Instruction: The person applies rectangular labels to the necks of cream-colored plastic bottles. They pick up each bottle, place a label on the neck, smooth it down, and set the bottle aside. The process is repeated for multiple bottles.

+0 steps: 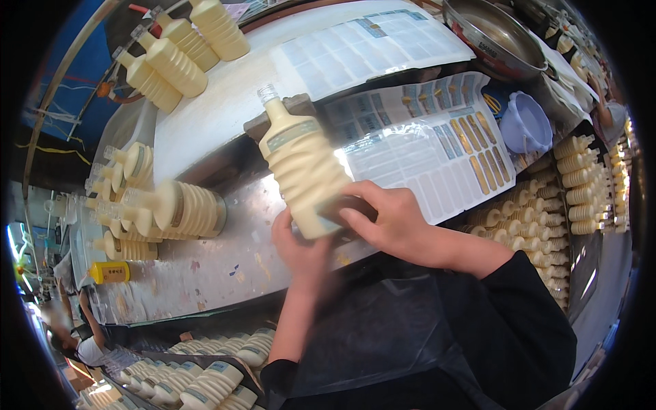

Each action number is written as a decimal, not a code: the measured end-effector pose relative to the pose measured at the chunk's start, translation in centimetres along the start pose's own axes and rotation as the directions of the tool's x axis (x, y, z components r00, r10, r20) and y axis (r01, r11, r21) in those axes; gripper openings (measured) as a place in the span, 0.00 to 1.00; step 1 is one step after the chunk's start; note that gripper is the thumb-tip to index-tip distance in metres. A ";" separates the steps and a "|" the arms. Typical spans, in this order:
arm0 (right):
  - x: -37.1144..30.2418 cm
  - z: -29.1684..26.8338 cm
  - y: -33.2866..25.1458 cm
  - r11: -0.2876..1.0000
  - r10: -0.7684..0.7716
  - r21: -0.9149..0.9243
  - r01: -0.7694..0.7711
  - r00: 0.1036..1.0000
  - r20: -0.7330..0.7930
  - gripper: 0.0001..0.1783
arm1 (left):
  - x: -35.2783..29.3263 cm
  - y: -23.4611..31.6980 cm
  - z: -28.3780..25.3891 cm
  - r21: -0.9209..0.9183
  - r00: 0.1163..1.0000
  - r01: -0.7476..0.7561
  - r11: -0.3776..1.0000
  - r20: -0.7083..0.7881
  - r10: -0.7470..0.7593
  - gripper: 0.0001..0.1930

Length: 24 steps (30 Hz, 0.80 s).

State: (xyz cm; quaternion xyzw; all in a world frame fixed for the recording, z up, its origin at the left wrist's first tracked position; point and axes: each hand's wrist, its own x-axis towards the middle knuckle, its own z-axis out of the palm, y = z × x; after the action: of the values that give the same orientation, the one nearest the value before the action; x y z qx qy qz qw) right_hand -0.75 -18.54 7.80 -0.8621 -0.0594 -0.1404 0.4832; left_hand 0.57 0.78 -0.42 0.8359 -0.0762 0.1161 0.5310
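A cream-coloured bottle [301, 164] with a ribbed body and a clear threaded neck leans tilted over the bench, its upper part by a dark block [298, 106]. A grey-green band label is stuck across its shoulder. My left hand [297, 242] is closed round the bottle's base from the left; some of its fingers are hidden behind the bottle. At the lower right side, my right hand [393, 215] pinches a greyish label [329, 210] against the bottle's surface with thumb and forefinger. How much of that label is stuck down is hidden.
Label sheets [437, 147] lie to the right, with another sheet [355, 51] farther back. Several cream bottles [181, 208] stand at the left, near a small yellow bottle [109, 272]. A lilac bucket [526, 123] and a metal basin [495, 31] are at the right. A person sits far left.
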 end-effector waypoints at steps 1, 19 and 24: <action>-0.1 0.0 0.8 0.998 0.069 0.001 -0.069 0.998 0.005 0.17 | 0.1 -0.1 0.5 -0.152 0.998 0.069 0.986 0.013 -0.068 0.41; 11.5 2.2 -1.1 0.985 -0.041 -0.173 0.007 0.980 -0.195 0.17 | 0.5 1.9 -0.2 0.155 0.989 -0.139 0.978 -0.028 0.145 0.37; 11.0 1.0 1.2 0.998 0.010 -0.051 -0.026 0.957 -0.291 0.12 | 0.6 0.8 -0.1 0.087 0.989 -0.145 0.986 -0.023 0.148 0.38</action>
State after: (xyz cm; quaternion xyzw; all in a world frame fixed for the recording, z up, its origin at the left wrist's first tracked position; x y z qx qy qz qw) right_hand 10.23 -18.65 9.64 -0.8453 0.0239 -0.2628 0.4645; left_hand 0.96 0.55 0.51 0.8480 -0.1247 0.1703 0.4861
